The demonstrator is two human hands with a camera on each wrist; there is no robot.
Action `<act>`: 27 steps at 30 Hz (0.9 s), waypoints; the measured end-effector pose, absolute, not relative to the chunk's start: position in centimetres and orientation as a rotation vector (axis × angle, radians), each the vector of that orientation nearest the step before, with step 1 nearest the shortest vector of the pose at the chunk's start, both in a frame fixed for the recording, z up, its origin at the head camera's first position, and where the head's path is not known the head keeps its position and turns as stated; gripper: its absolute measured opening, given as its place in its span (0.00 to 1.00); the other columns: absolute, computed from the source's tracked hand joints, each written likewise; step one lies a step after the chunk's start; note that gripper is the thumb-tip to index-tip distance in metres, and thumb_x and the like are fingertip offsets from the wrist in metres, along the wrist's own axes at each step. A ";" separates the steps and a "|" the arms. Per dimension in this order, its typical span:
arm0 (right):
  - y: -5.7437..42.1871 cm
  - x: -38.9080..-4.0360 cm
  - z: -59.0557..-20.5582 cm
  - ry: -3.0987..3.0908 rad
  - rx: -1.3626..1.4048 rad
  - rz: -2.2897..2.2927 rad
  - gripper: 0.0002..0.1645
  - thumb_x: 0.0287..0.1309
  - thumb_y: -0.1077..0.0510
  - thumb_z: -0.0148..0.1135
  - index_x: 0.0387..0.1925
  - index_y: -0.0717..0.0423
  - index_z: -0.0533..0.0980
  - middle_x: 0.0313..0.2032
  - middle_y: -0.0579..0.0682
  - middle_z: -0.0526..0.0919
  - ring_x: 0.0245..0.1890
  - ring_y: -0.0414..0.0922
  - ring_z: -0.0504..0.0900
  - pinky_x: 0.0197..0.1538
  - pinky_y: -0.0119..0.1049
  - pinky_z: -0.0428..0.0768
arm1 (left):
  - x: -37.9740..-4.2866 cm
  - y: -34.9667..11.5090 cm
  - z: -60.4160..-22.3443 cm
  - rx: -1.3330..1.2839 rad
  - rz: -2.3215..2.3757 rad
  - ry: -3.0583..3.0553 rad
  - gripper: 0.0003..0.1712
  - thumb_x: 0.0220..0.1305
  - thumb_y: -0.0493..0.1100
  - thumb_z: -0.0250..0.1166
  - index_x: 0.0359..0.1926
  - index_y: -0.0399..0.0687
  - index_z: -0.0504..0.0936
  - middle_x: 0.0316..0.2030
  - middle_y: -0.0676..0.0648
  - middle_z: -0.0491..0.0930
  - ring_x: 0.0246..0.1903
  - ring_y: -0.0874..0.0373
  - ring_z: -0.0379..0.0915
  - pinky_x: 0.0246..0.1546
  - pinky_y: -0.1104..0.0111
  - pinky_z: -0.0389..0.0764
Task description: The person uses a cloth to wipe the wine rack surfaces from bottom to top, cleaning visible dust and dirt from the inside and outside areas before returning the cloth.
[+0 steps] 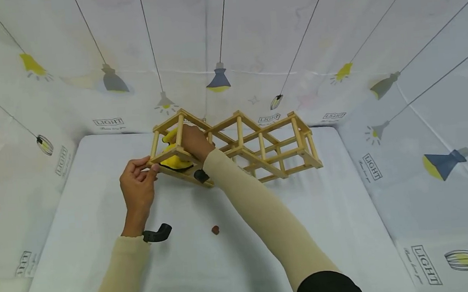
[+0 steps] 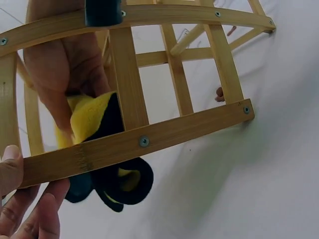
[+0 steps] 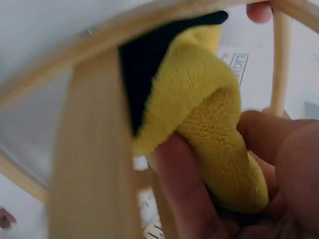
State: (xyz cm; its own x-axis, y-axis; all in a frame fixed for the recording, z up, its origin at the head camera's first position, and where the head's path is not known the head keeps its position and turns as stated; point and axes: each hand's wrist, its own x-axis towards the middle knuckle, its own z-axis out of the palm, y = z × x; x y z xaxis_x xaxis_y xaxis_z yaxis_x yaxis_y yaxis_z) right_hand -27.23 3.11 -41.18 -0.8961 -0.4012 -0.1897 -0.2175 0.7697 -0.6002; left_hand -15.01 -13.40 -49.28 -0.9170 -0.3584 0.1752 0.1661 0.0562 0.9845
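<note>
A slatted wooden rack (image 1: 240, 132) with several open compartments stands tilted on the white surface. My left hand (image 1: 138, 185) grips its near left corner, thumb and fingers around the bottom rail (image 2: 112, 152) in the left wrist view. My right hand (image 1: 194, 142) reaches into the leftmost compartment and holds a plush cloth (image 3: 209, 139), yellow on one face and dark on the other. The cloth is bunched between thumb and fingers and lies against a wooden slat (image 3: 94, 149). Below the rail, a dark folded part of the cloth (image 2: 137, 194) hangs out.
A small reddish-brown lump (image 1: 215, 230) lies on the white table surface (image 1: 211, 276) in front of the rack. Behind and at both sides rises a white sheet (image 1: 258, 34) printed with hanging lamps.
</note>
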 end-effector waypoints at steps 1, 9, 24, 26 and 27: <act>3.2 -27.2 -41.1 2.682 -0.474 -0.783 0.17 0.80 0.52 0.56 0.54 0.58 0.84 0.62 0.54 0.85 0.59 0.52 0.84 0.66 0.45 0.81 | -15.0 -13.3 -49.4 0.193 -1.921 -1.972 0.21 0.69 0.39 0.74 0.59 0.37 0.83 0.48 0.38 0.87 0.32 0.66 0.86 0.35 0.78 0.86; 4.8 -27.8 -38.2 2.532 -0.392 -0.679 0.14 0.72 0.62 0.65 0.54 0.59 0.86 0.56 0.55 0.89 0.31 0.48 0.91 0.39 0.41 0.92 | -14.7 -13.0 -49.6 0.195 -1.903 -1.947 0.21 0.68 0.38 0.74 0.58 0.36 0.83 0.49 0.36 0.86 0.32 0.66 0.86 0.34 0.79 0.86; 13.6 -23.0 -29.2 2.680 -0.397 -1.451 0.21 0.67 0.56 0.74 0.60 0.41 0.86 0.65 0.51 0.84 0.52 0.45 0.88 0.53 0.37 0.89 | -14.8 -13.5 -49.2 0.202 -1.882 -1.990 0.21 0.68 0.38 0.74 0.59 0.36 0.82 0.48 0.40 0.87 0.34 0.65 0.87 0.35 0.80 0.85; 15.8 -21.9 -28.6 2.653 -0.369 -1.597 0.23 0.66 0.56 0.76 0.61 0.40 0.86 0.65 0.51 0.84 0.49 0.47 0.89 0.51 0.38 0.90 | -14.7 -13.7 -49.1 0.199 -1.813 -2.057 0.21 0.69 0.41 0.74 0.60 0.39 0.83 0.49 0.41 0.87 0.37 0.63 0.87 0.37 0.81 0.84; 17.0 -21.4 -28.5 2.652 -0.329 -1.637 0.24 0.65 0.56 0.76 0.61 0.38 0.86 0.65 0.50 0.84 0.49 0.47 0.88 0.50 0.37 0.90 | -14.6 -13.8 -49.1 0.199 -1.760 -2.099 0.22 0.69 0.42 0.74 0.60 0.41 0.84 0.50 0.42 0.88 0.39 0.62 0.87 0.39 0.80 0.84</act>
